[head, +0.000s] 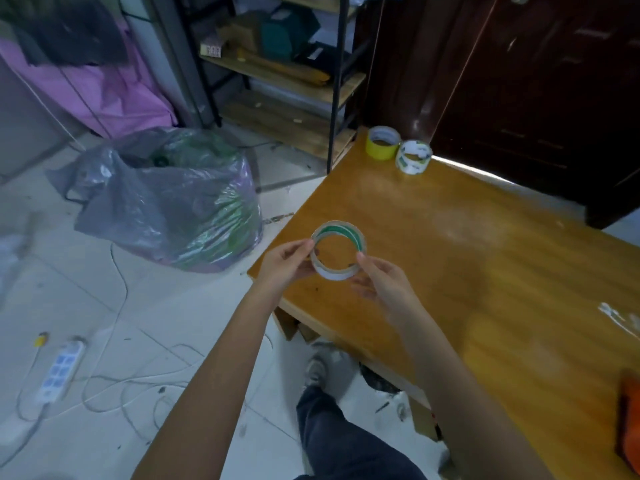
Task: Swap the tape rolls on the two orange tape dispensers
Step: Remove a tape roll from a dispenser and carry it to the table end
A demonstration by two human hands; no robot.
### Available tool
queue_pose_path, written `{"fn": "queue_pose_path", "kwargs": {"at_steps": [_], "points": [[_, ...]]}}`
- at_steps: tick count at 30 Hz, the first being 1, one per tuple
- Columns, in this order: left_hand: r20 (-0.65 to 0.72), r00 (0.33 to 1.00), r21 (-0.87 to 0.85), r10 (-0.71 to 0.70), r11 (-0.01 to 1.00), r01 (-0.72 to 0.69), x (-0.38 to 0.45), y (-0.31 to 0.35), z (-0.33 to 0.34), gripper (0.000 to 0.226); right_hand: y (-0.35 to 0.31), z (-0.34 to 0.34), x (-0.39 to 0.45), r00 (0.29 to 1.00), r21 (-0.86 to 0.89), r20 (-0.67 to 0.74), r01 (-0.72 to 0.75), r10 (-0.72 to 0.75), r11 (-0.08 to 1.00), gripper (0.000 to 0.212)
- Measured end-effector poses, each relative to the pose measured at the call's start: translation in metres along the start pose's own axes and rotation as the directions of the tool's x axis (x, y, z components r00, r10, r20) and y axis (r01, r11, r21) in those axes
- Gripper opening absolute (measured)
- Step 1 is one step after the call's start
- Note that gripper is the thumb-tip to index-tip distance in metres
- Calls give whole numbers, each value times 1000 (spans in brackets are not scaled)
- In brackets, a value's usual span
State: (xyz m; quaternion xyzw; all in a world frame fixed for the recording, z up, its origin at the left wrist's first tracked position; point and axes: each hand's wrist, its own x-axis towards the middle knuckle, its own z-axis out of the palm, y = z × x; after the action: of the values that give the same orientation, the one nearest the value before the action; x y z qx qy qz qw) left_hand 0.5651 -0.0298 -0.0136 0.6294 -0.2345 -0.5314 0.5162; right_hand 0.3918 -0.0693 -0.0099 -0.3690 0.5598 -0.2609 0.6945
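Left hand [289, 261] and right hand [384, 282] pinch the clear tape roll [337, 251] by opposite rims; light, stiff, probably sticky-edged.

I can see only a sliver of an orange object [631, 420] at the right edge of the frame, blurred and cut off, so I cannot tell whether it is one of the dispensers. My right hand [384, 282] is smeared by motion blur, and its lower fingers are too soft for me to tell whether they touch the tape roll [338, 250]. The print on the white roll [414, 157] at the far corner of the table [485, 258] is too small to read.
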Motion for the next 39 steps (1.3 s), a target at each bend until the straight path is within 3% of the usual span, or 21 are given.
{"fn": "queue_pose_path", "kwargs": {"at_steps": [7, 15, 23, 27, 36, 39], "points": [[34, 999, 94, 1, 996, -5, 81, 40, 5, 25, -42, 14, 65, 999, 61, -21, 37, -35, 997, 43], [73, 997, 155, -39, 988, 27, 154, 59, 18, 40, -76, 27, 125, 981, 97, -194, 3, 16, 995, 41], [68, 983, 246, -172, 958, 150, 226, 65, 48, 38, -81, 34, 181, 883, -155, -458, 37, -105, 987, 33], [78, 973, 280, -215, 942, 186, 255, 66, 60, 41, -85, 38, 215, 842, -165, -538, -62, -37, 984, 29], [137, 983, 452, -122, 891, 48, 307, 61, 76, 37, -92, 28, 263, 785, -240, -618, -151, -31, 959, 38], [171, 985, 631, -24, 770, -91, 309, 61, 79, 42, -98, 23, 264, 784, -384, -614, -198, -89, 902, 41]]}}
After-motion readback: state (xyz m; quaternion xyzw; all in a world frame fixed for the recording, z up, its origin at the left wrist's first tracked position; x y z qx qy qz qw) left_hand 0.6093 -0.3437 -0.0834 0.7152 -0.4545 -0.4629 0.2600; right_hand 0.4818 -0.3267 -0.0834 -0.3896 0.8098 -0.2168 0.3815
